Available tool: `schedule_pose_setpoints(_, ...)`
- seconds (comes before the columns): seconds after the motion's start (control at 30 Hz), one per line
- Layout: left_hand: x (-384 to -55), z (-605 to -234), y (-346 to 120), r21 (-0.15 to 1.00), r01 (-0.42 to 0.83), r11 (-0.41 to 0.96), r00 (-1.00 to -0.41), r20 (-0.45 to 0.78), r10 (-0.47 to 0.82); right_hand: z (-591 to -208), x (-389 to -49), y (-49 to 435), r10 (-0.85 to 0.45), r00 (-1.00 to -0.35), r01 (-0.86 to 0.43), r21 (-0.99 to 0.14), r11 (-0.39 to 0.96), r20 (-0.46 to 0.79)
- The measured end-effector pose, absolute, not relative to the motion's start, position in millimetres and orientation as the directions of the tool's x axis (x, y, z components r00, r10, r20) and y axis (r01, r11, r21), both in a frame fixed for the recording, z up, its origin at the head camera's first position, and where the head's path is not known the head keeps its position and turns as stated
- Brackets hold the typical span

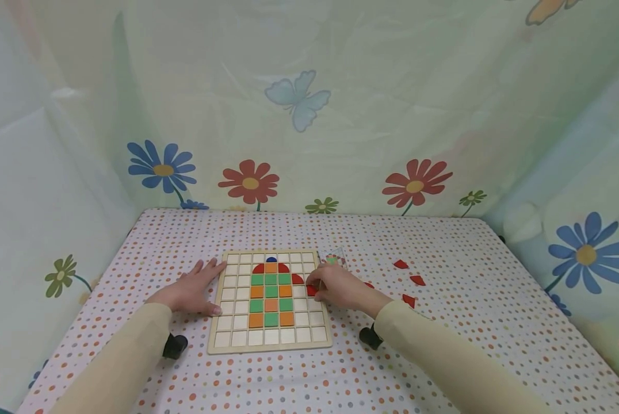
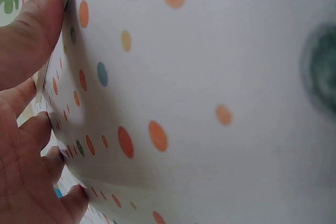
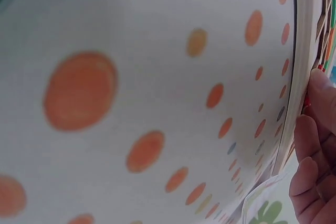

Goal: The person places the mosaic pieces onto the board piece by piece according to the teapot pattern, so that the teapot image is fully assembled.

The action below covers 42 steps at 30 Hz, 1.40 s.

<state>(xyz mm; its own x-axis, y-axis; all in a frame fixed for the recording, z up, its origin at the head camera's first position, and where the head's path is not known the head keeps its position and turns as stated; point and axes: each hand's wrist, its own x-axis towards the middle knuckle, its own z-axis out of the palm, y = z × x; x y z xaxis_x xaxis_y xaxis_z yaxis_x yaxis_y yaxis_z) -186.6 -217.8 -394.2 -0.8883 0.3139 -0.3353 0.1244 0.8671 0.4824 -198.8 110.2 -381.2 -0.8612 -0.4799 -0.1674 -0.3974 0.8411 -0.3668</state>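
A wooden grid board [image 1: 270, 348] lies on the table, with green squares [image 1: 271, 292], orange squares [image 1: 286, 318], red quarter-circle tiles [image 1: 283, 268] and a blue half-round tile [image 1: 271, 260] set in its cells. My left hand [image 1: 189, 290] rests at the board's left edge, fingers spread, the thumb touching the frame. Over the right-hand columns, my right hand [image 1: 340, 286] pinches a red tile [image 1: 311, 291] between thumb and fingers; its full outline is hidden. Just left of those fingertips sits another red quarter-circle tile [image 1: 297, 279]. In the right wrist view, a sliver of red shows by the thumb.
Several loose red tiles [image 1: 417, 280] are scattered on the dotted tablecloth [image 1: 371, 379] right of the board. One more red tile [image 1: 369, 285] is partly covered by the right hand. Behind that hand, a picture card [image 1: 339, 254] lies against the board's upper right corner.
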Motion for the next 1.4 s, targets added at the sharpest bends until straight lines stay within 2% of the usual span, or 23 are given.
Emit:
schedule_pose_setpoints(0.4, -187.9, -393.7, -218.4, 0.465, 0.131, 0.875, -0.886, -0.341, 0.314, -375.0, -192.4, 120.7, -0.428, -0.888, -0.341, -0.380, 0.860, -0.170)
schedule_pose_setpoints(1.0, -185.0, -393.0, -217.8, 0.483, 0.124, 0.867, -0.884, -0.343, 0.317, -376.2, -188.0, 130.9, -0.501, -0.849, -0.420, -0.363, 0.832, -0.166)
schedule_pose_setpoints(1.4, -185.9, -392.1, -218.1, 0.481, 0.135, 0.866, -0.887, -0.331, 0.322, -357.5, -186.6, 163.5, -0.482, -0.871, -0.417, -0.374, 0.828, -0.096)
